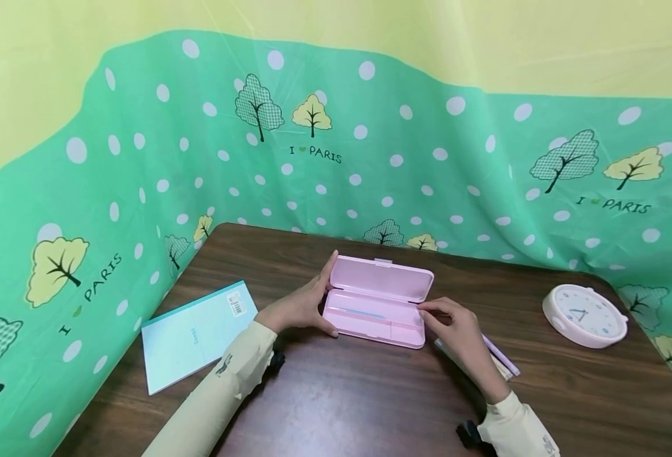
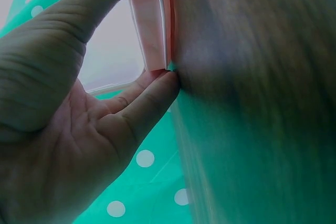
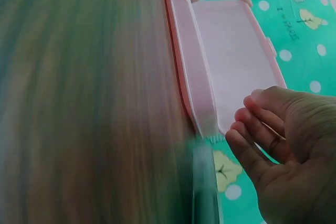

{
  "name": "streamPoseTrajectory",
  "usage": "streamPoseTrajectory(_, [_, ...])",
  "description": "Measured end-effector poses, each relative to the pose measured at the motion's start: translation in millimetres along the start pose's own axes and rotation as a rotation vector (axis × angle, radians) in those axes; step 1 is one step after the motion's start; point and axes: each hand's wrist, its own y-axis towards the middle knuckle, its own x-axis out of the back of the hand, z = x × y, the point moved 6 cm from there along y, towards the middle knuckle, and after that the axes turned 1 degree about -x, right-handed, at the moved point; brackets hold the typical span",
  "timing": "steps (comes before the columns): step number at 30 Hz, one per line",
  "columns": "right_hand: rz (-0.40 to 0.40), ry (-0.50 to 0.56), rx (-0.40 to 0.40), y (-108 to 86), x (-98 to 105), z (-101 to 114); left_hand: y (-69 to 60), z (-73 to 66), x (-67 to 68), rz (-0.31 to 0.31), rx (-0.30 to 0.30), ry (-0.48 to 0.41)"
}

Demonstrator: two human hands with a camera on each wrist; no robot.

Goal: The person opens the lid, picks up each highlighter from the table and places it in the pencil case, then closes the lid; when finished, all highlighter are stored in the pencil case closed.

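As it lies open, pink case (image 1: 378, 298): left end gripped by left hand (image 1: 303, 303).
Right hand (image 1: 456, 325): half-curled, empty, at right end.
Curtain (image 1: 370, 158): "PARIS" is read.

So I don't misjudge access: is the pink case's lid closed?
No, the pink case has its lid raised open, so its inside shows in the head view.

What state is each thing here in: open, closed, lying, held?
Pencil case, open, lid raised
Blue stick, lying inside the case
Notebook, closed, lying flat
Clock, face up
Pens or pencils, lying on the table, partly hidden
Left fingers, holding the case's left end
Right fingers, bent, near its right end
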Motion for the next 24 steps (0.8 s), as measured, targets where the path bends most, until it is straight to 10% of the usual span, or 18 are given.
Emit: streamPoseTrajectory(24, [-0.149,-0.144,-0.053,-45.8,78,-50,2.5,6.4,-2.0,-0.015,-0.053,0.016])
